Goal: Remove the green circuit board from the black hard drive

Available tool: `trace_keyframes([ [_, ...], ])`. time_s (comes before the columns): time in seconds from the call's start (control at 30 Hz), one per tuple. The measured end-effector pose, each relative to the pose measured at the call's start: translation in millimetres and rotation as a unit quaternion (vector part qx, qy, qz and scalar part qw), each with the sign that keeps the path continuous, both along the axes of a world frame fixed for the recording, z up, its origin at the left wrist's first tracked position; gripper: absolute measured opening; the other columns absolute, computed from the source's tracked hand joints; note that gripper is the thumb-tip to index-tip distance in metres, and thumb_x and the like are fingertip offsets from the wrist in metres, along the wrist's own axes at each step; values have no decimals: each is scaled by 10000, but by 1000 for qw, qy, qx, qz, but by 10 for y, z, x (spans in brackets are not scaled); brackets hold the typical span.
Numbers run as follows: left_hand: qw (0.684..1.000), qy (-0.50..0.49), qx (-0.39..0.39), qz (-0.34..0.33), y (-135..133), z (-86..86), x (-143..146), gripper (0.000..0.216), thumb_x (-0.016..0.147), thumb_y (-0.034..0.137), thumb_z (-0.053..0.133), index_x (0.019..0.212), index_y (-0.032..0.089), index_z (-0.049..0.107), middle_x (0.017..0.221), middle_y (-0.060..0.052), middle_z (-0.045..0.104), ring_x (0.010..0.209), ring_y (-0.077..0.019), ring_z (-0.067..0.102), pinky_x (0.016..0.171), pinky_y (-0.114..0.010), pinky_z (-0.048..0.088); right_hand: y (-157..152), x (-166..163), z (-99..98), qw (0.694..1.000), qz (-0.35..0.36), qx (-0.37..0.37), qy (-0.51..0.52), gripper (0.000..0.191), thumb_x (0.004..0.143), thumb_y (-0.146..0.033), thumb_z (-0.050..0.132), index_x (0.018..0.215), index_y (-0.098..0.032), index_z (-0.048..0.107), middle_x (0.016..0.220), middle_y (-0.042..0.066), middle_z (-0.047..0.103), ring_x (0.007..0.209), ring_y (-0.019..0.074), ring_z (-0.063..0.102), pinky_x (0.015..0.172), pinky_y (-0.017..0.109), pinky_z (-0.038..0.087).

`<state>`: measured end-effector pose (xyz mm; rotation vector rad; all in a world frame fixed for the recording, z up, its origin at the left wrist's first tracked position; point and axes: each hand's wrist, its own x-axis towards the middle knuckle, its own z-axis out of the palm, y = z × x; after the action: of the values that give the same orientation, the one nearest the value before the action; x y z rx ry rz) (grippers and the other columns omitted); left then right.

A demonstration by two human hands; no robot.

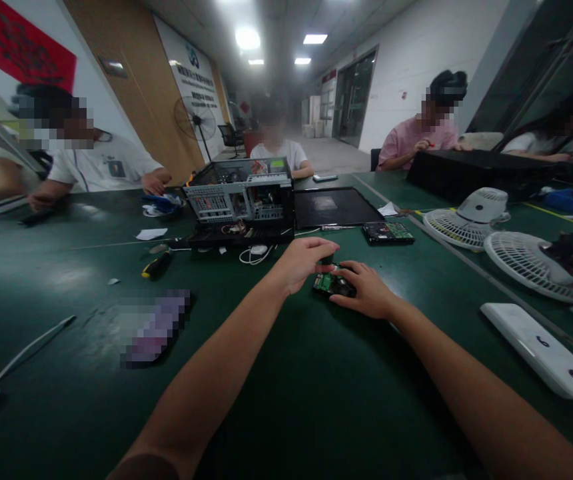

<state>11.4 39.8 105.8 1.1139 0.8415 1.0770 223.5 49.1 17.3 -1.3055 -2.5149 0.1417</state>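
My left hand (302, 262) and my right hand (364, 291) meet over a small dark part with a green circuit board (324, 283) lying on the green table (276, 373). Fingers of the left hand are pinched on a small black piece at the top of the part. The right hand curls round its right side and holds it against the table. Most of the part is hidden under the fingers.
An open computer case (239, 199) stands behind, with its black side panel (334, 207) and a second drive (388, 232) to the right. A yellow-handled screwdriver (155, 265) lies left. White fan parts (471, 210) and a white cover (546, 352) lie right. Several people sit around the table.
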Motion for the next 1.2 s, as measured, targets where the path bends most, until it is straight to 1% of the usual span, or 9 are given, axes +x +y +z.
trace_keyframes([
  [0.07, 1000, -5, -9, -4, -5, 4, -6, 55, 869, 165, 713, 855, 118, 737, 1080, -121, 680, 925, -185, 620, 739, -331, 574, 0, 1, 0, 1000, 0, 1, 0, 649, 870, -648, 634, 1409, -289, 598, 1477, 145, 517, 1312, 388, 483, 1049, 568, 411],
  [0.27, 999, -21, -20, -14, -6, 9, 1, 13, 899, 123, 675, 911, 118, 677, 927, -98, 681, 873, -182, 650, 788, -392, 597, 4, 7, -14, 1000, 4, 7, 2, 659, 875, -639, 635, 1430, -287, 577, 1472, 145, 513, 1303, 372, 491, 1042, 543, 418],
  [0.37, 999, -28, -39, -7, -1, 11, 2, 10, 917, 114, 642, 915, 122, 649, 943, -118, 701, 893, -195, 671, 817, -422, 602, 2, 7, -17, 1000, 4, 7, 5, 645, 872, -629, 644, 1420, -295, 584, 1465, 140, 518, 1296, 368, 495, 1030, 533, 428],
  [0.5, 998, -36, -48, -6, 9, 10, -9, 90, 921, 137, 601, 889, 116, 682, 965, -137, 710, 906, -211, 675, 836, -447, 607, 2, 8, -26, 1000, 1, 11, 8, 646, 870, -641, 640, 1411, -291, 591, 1458, 144, 524, 1285, 374, 501, 1026, 541, 428],
  [0.63, 998, -37, -46, -21, 22, -3, -14, 166, 897, 130, 571, 840, 95, 723, 950, -135, 700, 881, -194, 658, 842, -415, 602, 9, 10, -40, 1000, 3, 11, 10, 660, 869, -645, 639, 1418, -283, 583, 1470, 146, 517, 1296, 376, 496, 1046, 551, 415],
  [0.73, 998, -33, -52, -9, 37, -23, -8, 192, 901, 135, 554, 831, 90, 726, 887, -119, 677, 841, -183, 643, 806, -385, 600, 15, 11, -43, 1000, -1, 8, 12, 688, 865, -652, 640, 1425, -257, 575, 1475, 159, 515, 1301, 377, 494, 1051, 550, 414],
  [0.83, 998, -36, -46, 4, 49, -43, 2, 186, 916, 166, 563, 831, 100, 714, 862, -104, 657, 817, -176, 629, 751, -352, 594, 18, 11, -37, 1000, -1, 4, 10, 672, 864, -659, 634, 1409, -268, 595, 1479, 155, 514, 1313, 381, 485, 1051, 556, 411],
  [0.97, 999, -31, -22, 15, 37, -45, 29, 153, 925, 214, 609, 849, 111, 693, 899, -98, 649, 815, -164, 624, 698, -306, 576, 16, 10, -24, 1000, 0, 3, 9, 640, 868, -658, 630, 1399, -304, 606, 1479, 137, 515, 1317, 381, 482, 1051, 560, 407],
  [1.2, 1000, -17, -7, 13, 12, -49, 40, 144, 923, 222, 594, 900, 121, 694, 933, -93, 652, 816, -159, 630, 623, -249, 541, 24, 9, -19, 1000, 3, 3, 14, 619, 875, -656, 623, 1374, -290, 619, 1467, 145, 518, 1302, 384, 489, 1035, 562, 416],
])
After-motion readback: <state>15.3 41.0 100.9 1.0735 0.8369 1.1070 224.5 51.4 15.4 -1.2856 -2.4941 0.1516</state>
